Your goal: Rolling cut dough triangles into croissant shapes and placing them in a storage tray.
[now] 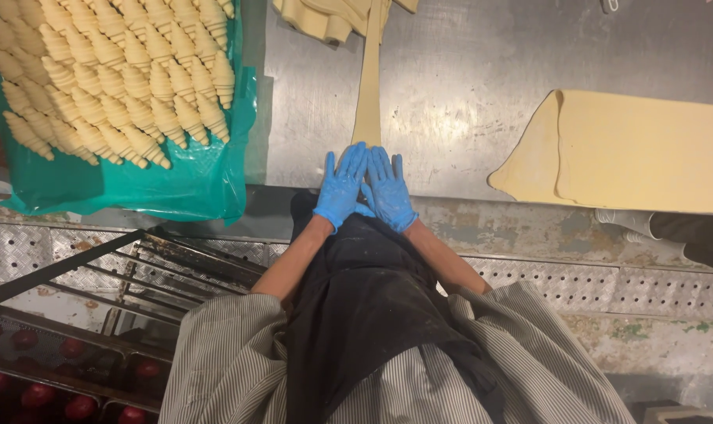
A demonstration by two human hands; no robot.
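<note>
- Blue gloves cover both hands; the left hand (341,187) and right hand (388,191) lie side by side at the centre of the frame, thumbs touching or nearly so.
- Fingers of both hands are stretched flat and slightly spread, palms down, clenched on nothing; they press on the near end of a dough strip (367,86).
- The dough strip is pale yellow, narrow and long, running from under the fingertips straight toward the top of the frame, where it meets a folded pile of dough (325,17) at the upper edge.
- Whether dough is rolled up beneath the palms cannot be told (the gloves hide it).
- The strip lies on a steel table (458,86), scuffed and dusted with flour, filling the upper centre and right.
- At the right of the frame, a broad dough sheet (639,153) lies on the same table, well apart from the hands, one edge folded over.
- At the upper left, a tray lined with green plastic film (176,180) holds shaped raw croissants (113,78) packed in rows.
- Bare forearms lead down to striped sleeves and a dark apron (364,306), lower centre.
- At the lower left, a wire rack (176,267) stands above round red items (38,392) (kind unclear).
</note>
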